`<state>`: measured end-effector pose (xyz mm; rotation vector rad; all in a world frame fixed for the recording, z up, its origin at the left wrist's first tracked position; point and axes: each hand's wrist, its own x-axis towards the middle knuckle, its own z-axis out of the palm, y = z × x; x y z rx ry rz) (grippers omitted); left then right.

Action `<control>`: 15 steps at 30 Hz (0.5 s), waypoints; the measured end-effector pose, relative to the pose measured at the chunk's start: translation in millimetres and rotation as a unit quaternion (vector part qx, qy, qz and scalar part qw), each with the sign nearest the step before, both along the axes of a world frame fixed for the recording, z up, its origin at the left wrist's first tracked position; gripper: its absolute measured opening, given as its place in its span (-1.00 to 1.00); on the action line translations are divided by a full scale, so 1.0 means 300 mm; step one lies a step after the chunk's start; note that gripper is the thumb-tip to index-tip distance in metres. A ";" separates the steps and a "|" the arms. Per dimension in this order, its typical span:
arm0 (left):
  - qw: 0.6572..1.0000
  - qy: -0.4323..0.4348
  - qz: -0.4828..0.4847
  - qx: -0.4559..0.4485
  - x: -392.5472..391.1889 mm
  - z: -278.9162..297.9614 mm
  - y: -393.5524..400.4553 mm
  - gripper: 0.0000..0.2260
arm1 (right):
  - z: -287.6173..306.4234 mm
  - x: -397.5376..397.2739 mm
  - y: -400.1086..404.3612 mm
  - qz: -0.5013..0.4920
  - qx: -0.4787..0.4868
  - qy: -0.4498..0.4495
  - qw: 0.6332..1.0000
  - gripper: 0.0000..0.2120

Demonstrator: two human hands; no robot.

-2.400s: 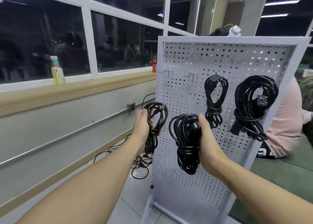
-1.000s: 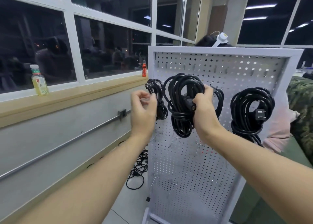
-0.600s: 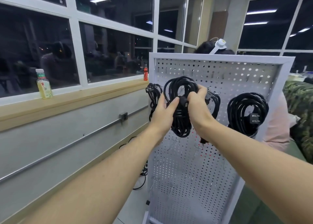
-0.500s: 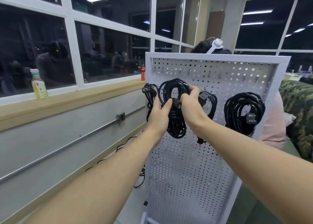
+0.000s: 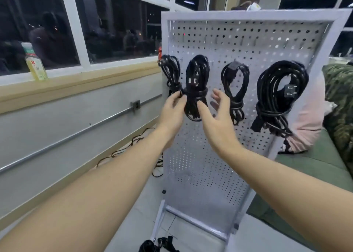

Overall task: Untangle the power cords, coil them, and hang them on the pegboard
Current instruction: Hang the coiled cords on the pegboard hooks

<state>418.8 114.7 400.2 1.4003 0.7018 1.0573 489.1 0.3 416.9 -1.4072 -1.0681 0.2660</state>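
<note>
Four coiled black cords hang on the white pegboard (image 5: 219,167). The left grip (image 5: 174,110) touches the second cord (image 5: 196,87) at its wrapped waist, fingers loosely bent. The right grip (image 5: 215,114) hovers spread just right of that cord, left of the third cord (image 5: 236,91).

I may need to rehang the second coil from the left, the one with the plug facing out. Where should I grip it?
Grip the second coil at its wrapped waist, where turns of cord cinch the loops into one narrow bundle, just below the plug. Come from the front, fingers on both sides, then lift. The left hand is already touching that level; the right hand is open beside it.
</note>
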 end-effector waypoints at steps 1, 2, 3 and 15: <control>1.000 0.002 0.024 -0.001 -0.043 -0.054 -0.017 -0.74 | -0.081 -0.018 -0.027 -0.009 0.016 0.006 1.000 -0.58; 0.999 0.005 0.049 -0.006 -0.093 -0.115 -0.024 -0.81 | -0.163 -0.036 -0.047 -0.014 0.019 0.013 1.000 -0.67; 0.997 0.016 0.069 -0.022 -0.147 -0.186 -0.031 -0.86 | -0.251 -0.050 -0.062 -0.014 0.004 0.017 1.000 -0.74; 0.866 0.352 0.058 -0.351 -0.660 -1.403 -0.022 -0.80 | -1.379 -0.212 0.099 0.206 -0.568 0.046 0.796 -0.67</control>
